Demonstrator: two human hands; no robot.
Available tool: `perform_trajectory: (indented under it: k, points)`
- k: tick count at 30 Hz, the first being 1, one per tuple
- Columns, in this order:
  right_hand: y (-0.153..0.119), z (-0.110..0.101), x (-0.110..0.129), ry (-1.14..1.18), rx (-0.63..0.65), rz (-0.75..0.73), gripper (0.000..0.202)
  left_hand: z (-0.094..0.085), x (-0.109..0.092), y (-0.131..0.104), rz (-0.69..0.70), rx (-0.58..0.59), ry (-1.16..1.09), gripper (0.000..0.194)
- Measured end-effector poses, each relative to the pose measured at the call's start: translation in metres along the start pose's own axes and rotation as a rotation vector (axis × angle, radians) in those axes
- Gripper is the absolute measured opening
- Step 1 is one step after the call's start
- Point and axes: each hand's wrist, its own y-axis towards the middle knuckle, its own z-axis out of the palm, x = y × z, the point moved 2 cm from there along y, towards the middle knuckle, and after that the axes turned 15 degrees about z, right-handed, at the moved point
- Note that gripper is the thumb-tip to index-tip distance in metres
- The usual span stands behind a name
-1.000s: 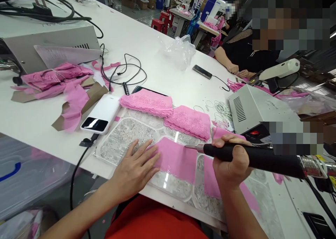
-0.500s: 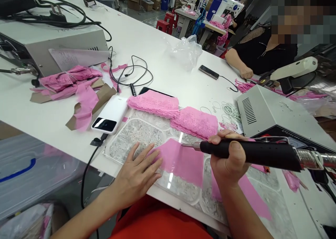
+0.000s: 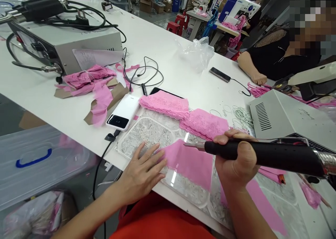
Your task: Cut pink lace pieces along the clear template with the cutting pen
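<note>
My right hand (image 3: 237,158) is wrapped round a black corded hand tool (image 3: 273,156) with a slim metal tip and a lever along its top. The tip points left, at the upper part of a flat pink fabric piece (image 3: 191,163); whether it touches is unclear. My left hand (image 3: 143,172) lies flat with fingers spread, fingertips at the fabric's left edge. Beneath is a marbled board (image 3: 147,135) with clear rounded outlines; I cannot tell whether the fabric is on or under a clear layer. Just behind are two stacks of pink lace pieces, left (image 3: 165,104) and right (image 3: 207,121).
A white power bank (image 3: 127,107) with a cable stands left. Grey machine boxes flank the table, left (image 3: 86,46) and right (image 3: 294,116). Pink scraps (image 3: 101,102) lie on brown card. Another person's hand (image 3: 258,78) rests across the table near a phone (image 3: 219,74).
The view has turned left, so most things appear farther right. Over the fabric, the tool's tip has shifted slightly left. My left hand remains spread flat.
</note>
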Motion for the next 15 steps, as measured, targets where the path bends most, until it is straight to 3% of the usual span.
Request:
perform_trajectory:
  k: [6, 15]
  points:
    - [-0.003, 0.018, -0.008, -0.01, 0.063, 0.027, 0.013, 0.0, 0.0, -0.01, -0.015, -0.018, 0.009, 0.03]
    - [-0.003, 0.02, -0.013, -0.027, 0.061, 0.014, 0.014, 0.001, -0.001, -0.012, -0.023, -0.032, 0.011, 0.029]
